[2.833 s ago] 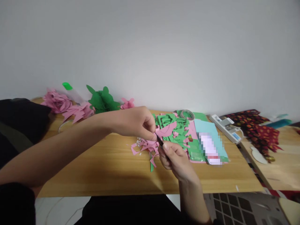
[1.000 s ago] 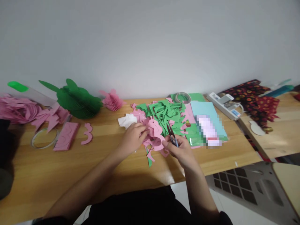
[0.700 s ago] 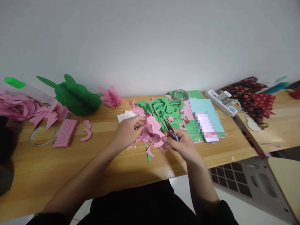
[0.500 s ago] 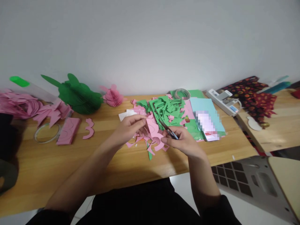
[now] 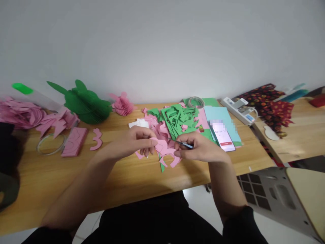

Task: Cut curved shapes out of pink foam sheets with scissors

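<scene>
My left hand [image 5: 135, 141] pinches a piece of pink paper [image 5: 160, 146] with a curved line drawn on it. Closed around a pair of scissors [image 5: 185, 145], my right hand [image 5: 196, 146] is just to the right of that piece. The blades point left toward the pink paper; their tips are hard to make out. Beneath and behind both hands lie pink paper scraps [image 5: 166, 160] and a heap of green paper scraps [image 5: 179, 118]. Off to the left are a stack of pink paper [image 5: 74, 142] with a wavy outline and a scalloped pink cutout [image 5: 96, 139].
A green honeycomb paper figure [image 5: 87, 105] and a smaller pink one [image 5: 123, 104] stand by the wall. Tape rolls [image 5: 196, 102] lie behind the scraps and at left. On the right are a phone [image 5: 224, 139], blue paper [image 5: 217, 117], a power strip [image 5: 238, 110] and patterned fabric [image 5: 266, 101].
My left hand has turned and lowered, tilting the pink paper flatter. My right hand has shifted slightly, with the scissors now pointing more to the left. The view has moved a little.
</scene>
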Demonstrator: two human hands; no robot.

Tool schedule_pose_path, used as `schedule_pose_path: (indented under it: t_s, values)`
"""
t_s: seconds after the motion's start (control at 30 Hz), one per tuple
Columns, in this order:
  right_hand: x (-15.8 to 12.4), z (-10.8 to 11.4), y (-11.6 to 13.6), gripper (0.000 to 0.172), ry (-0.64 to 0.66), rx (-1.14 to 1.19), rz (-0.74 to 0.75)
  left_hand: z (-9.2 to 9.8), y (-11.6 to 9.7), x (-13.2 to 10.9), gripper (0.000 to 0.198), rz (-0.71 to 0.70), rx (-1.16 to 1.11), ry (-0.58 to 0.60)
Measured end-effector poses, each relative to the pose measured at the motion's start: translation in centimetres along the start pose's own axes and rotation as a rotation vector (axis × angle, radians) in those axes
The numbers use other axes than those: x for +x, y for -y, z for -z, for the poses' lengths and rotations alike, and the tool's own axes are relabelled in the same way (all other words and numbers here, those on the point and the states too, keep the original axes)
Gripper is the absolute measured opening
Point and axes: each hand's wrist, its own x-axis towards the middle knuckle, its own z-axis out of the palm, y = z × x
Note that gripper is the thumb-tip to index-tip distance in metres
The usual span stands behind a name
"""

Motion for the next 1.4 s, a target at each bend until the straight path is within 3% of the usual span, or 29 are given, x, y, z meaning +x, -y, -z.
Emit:
schedule_pose_path:
  t_s: [0.07, 0.1, 0.2, 0.23, 0.27, 0.37, 0.47, 0.57, 0.7, 0.9, 1.4]
  values:
    - [0.2, -0.3, -0.1, 0.017, -0.054, 0.012, -0.002, 0.1, 0.0, -0.2, 0.02, -0.005, 0.097, -0.02]
    - [0.2, -0.5, -0.3, 0.016, -0.144, 0.03, -0.001, 0.1, 0.1, -0.3, 0.023, -0.011, 0.119, -0.033]
    - [0.2, -2.1, -1.2, 0.021, -0.692, 0.087, 0.062, -0.2, 0.7, 0.1, 0.022, -0.033, 0.073, -0.187]
    - [0.2, -2.8, -1.5, 0.024, -0.825, 0.123, 0.098, -0.5, 1.0, 0.3, 0.019, -0.039, 0.021, -0.277]
    - [0.1, -3.7, -1.8, 0.028, -0.864, 0.164, 0.131, -0.9, 1.2, 0.5, 0.018, -0.049, -0.048, -0.369]
    - [-0.1, -6.5, -2.3, 0.045, -0.703, 0.323, 0.171, -2.5, 1.3, 1.1, 0.019, -0.09, -0.317, -0.521]
    - [0.2, -8.5, -2.5, 0.048, -0.644, 0.522, 0.087, -4.1, 0.9, 1.6, 0.02, -0.086, -0.548, -0.571]
    - [0.8, -9.1, -2.4, 0.049, -0.561, 0.651, 0.046, -5.1, 0.7, 1.9, 0.018, -0.094, -0.623, -0.587]
    - [1.1, -8.8, -1.7, 0.049, -0.502, 0.728, 0.04, -5.3, 1.0, 1.7, 0.016, -0.133, -0.544, -0.568]
    - [0.5, -8.3, -0.4, 0.048, -0.443, 0.841, -0.004, -5.2, 0.6, 0.7, 0.018, -0.161, -0.381, -0.633]
    - [0.5, -8.1, 0.2, 0.049, -0.415, 0.906, -0.015, -5.4, 0.9, 0.4, 0.018, -0.17, -0.37, -0.652]
